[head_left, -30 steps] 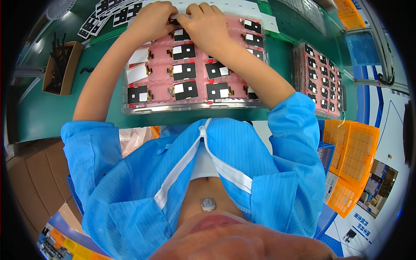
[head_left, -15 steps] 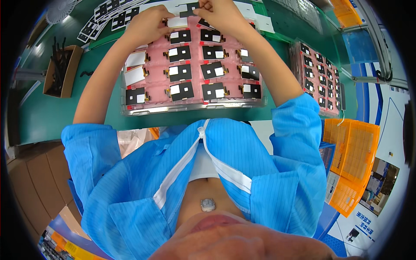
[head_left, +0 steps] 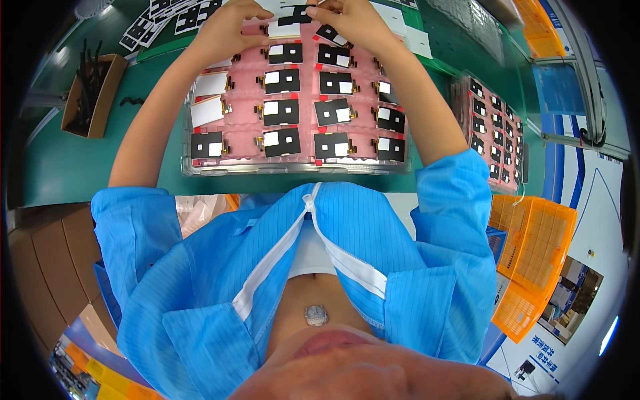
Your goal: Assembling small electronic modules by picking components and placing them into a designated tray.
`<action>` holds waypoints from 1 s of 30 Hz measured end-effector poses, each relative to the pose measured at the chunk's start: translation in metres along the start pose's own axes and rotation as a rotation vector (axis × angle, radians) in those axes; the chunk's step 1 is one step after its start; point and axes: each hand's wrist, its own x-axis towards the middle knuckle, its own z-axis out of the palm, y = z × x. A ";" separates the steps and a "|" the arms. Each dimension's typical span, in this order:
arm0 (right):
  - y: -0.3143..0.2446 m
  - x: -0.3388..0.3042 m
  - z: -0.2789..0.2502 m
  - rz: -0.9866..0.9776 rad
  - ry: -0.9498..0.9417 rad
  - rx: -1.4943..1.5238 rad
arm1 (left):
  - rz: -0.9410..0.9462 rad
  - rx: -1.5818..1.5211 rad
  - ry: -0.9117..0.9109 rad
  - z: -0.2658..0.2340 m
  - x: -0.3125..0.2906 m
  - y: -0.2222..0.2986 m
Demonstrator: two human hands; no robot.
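Shifted black sheet (head_left: 291, 19), lengthwise left-right (roughly)

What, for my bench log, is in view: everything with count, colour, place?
Front tray: 1, pink, before the person
Side tray: 1 visible, pink, right
Flat parts: many, mostly black/white, both trays
Sheets: several, black/white, back left
Box: 1, brown, left
Strips: several, black, in box
Loose strip: 1, black, beside box
Table: 1, green, under trays
Crates: 2+, orange, right
Cartons: count unclear, brown, lower left
Jacket: 1, blue, on person
Left hand: 1, bare, open, back of front tray
Right hand: 1, bare, back right, grip apparently on black piece
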 end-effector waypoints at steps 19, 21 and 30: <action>0.018 0.018 0.023 0.060 -0.031 -0.148 | -0.052 -0.160 -0.080 0.002 -0.004 -0.005; 0.018 0.018 0.024 0.060 -0.023 -0.141 | -0.054 -0.162 -0.092 0.001 -0.004 -0.006; 0.030 0.023 0.029 -0.003 0.006 -0.215 | -0.118 -0.206 -0.095 -0.002 -0.007 -0.003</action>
